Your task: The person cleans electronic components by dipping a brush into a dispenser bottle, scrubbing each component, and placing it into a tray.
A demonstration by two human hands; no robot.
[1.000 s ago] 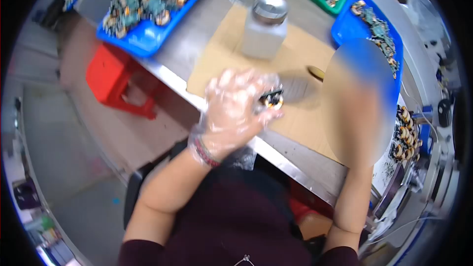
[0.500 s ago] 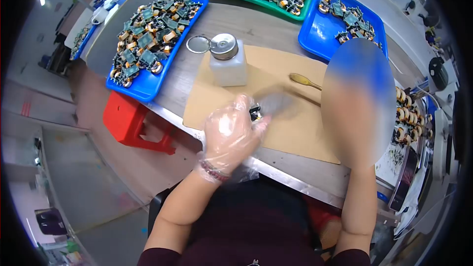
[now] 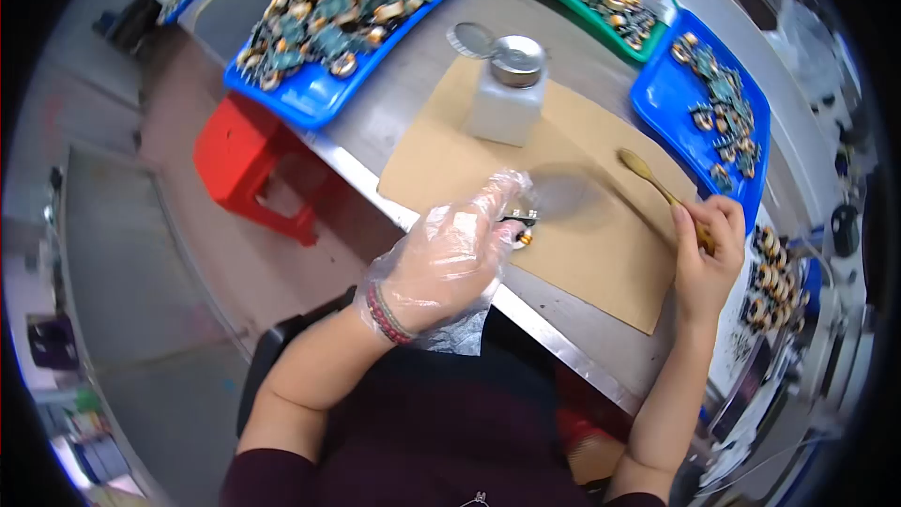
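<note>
In a clear plastic glove, my left hand is closed on a small circuit board with an orange-and-white coil, held over the near edge of the brown cardboard sheet. Much of the board is hidden by the fingers. My bare right hand grips the handle of a slim yellow-brown brush, whose oval head points up and left above the cardboard. A square whitish bottle with a round metal top and raised lid stands beyond my left hand. A dark damp-looking patch lies beside the board.
Piled circuit boards fill a blue tray at the left and a green tray at the back. Another blue tray with fewer boards stands right. Coil parts lie at the far right. A red stool stands left of the table.
The view has turned, shifting the table contents. My left hand still holds the board. My right hand, smeared over earlier, now shows clearly, gripping the brush.
</note>
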